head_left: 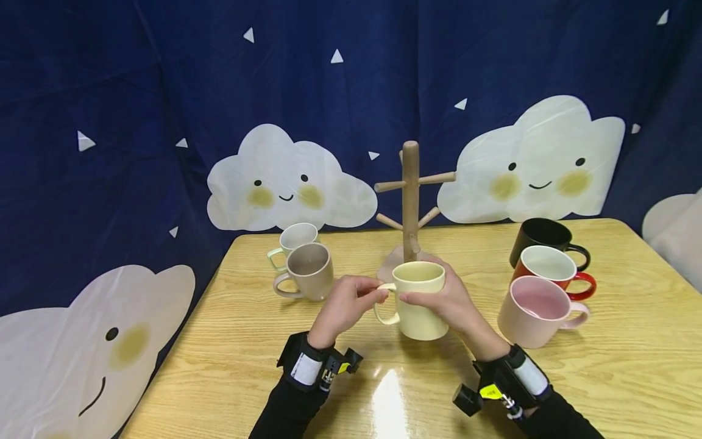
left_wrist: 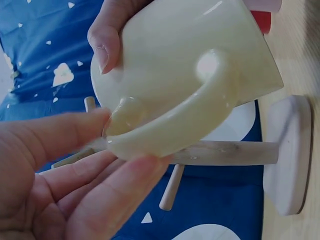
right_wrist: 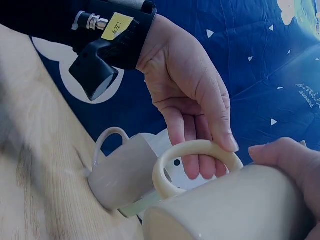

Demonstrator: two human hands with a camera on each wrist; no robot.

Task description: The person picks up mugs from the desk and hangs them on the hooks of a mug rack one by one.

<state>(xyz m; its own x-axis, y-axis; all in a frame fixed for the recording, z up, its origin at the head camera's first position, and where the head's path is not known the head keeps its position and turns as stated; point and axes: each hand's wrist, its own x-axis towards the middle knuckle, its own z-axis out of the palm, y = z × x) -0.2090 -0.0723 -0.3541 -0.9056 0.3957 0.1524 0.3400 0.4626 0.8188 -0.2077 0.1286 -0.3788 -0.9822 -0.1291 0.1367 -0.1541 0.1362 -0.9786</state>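
Observation:
A pale yellow mug [head_left: 419, 314] is held above the table in front of a wooden mug tree [head_left: 411, 201]. My right hand [head_left: 452, 302] grips its body from the right, the thumb across the near side. From the left, my left hand [head_left: 351, 305] pinches the top of the mug's handle [left_wrist: 175, 125] between thumb and fingers. In the right wrist view, the left thumb and fingertips meet at the handle loop [right_wrist: 197, 145]. The mug tree's pegs hold nothing, and its base [left_wrist: 290, 155] is partly hidden behind the mug in the head view.
Left on the table [head_left: 219, 366] stand a beige mug [head_left: 312, 274] and a pale green mug [head_left: 296, 235] behind it. At right are a pink mug [head_left: 526, 317], a red mug [head_left: 548, 268] and a black mug [head_left: 543, 231]. A dark blue cloud-print curtain [head_left: 181, 73] hangs behind.

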